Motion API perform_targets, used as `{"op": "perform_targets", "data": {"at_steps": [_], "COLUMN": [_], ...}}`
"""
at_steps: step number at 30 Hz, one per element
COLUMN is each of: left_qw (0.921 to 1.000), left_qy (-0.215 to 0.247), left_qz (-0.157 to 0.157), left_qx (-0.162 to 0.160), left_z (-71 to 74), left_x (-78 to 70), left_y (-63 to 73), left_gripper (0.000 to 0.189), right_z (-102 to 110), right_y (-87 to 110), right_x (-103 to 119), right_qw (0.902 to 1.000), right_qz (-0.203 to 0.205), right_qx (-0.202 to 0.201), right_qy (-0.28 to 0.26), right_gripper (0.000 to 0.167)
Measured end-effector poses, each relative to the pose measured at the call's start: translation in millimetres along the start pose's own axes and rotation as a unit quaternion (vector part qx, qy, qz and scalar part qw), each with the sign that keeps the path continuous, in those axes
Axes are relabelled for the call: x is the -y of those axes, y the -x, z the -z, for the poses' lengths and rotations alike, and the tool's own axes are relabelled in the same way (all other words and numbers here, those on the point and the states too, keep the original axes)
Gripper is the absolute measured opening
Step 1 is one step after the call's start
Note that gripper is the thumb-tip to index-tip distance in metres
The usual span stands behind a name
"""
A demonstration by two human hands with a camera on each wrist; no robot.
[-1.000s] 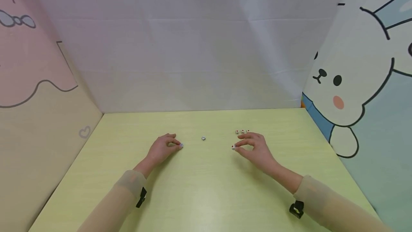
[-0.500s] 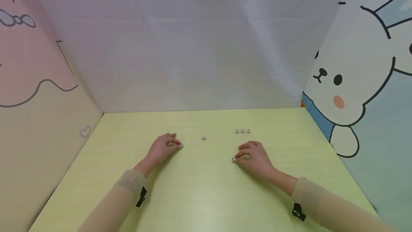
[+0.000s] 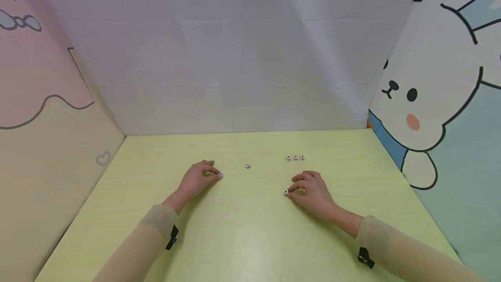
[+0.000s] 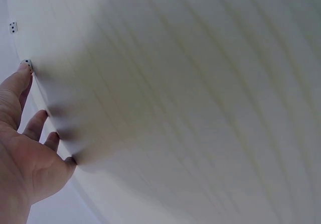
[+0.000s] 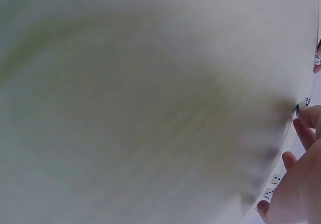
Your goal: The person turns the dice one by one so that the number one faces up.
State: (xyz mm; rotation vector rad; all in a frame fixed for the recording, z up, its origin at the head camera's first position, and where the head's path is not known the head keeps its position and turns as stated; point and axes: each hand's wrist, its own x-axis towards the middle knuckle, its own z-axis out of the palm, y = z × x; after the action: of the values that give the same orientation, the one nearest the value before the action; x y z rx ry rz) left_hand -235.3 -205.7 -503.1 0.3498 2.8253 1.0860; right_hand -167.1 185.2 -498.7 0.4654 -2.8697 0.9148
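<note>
Between thumb and forefinger, my left hand (image 3: pixel 198 180) pinches a small white die (image 3: pixel 221 175) at the table's left middle. The left wrist view also shows this die (image 4: pixel 27 65) at the thumb tip, dark pips facing out, with the other fingers spread low over the surface. My right hand (image 3: pixel 312 193) holds another white die (image 3: pixel 286 193), red pip up, at its thumb and fingertips, close to the tabletop. Three dice (image 3: pixel 295 158) with red pips up stand in a spaced row beyond that hand. A single die (image 3: pixel 247 166) lies between the hands, slightly farther back.
The pale yellow-green table (image 3: pixel 242 238) meets a white cloth backdrop (image 3: pixel 242 55) at its far edge. Printed panels flank it: a pink and cream one (image 3: pixel 47 164) at left, a rabbit-patterned one (image 3: pixel 422 112) at right. Black straps (image 3: pixel 365 257) hang at the sleeve cuffs.
My right hand has drawn back from the row of dice toward the near side with its die, then shifted slightly right. The left hand and the other dice keep their places.
</note>
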Motion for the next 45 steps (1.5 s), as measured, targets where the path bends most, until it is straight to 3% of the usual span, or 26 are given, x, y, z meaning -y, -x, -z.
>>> {"op": "perform_targets", "data": {"at_steps": [17, 31, 45], "left_qw": [1.0, 1.0, 1.0], "left_qy": [0.005, 0.001, 0.006], "left_qz": [0.0, 0.001, -0.001], "left_qx": [-0.002, -0.001, -0.002], "left_z": [0.1, -2.7, -4.5], "left_x": [-0.7, 1.9, 2.5], "left_y": [0.8, 1.9, 2.5], "left_gripper": [0.017, 0.017, 0.016], "right_z": [3.3, 1.8, -0.5], "right_y": [1.9, 2.2, 2.1], "right_x": [-1.0, -0.3, 0.5], "right_qw": [0.9999, 0.9988, 0.9993], "right_qz": [0.006, 0.034, 0.024], "right_qx": [-0.012, -0.015, -0.008], "right_qy": [0.01, 0.031, 0.028], "right_gripper": [0.01, 0.009, 0.007]}}
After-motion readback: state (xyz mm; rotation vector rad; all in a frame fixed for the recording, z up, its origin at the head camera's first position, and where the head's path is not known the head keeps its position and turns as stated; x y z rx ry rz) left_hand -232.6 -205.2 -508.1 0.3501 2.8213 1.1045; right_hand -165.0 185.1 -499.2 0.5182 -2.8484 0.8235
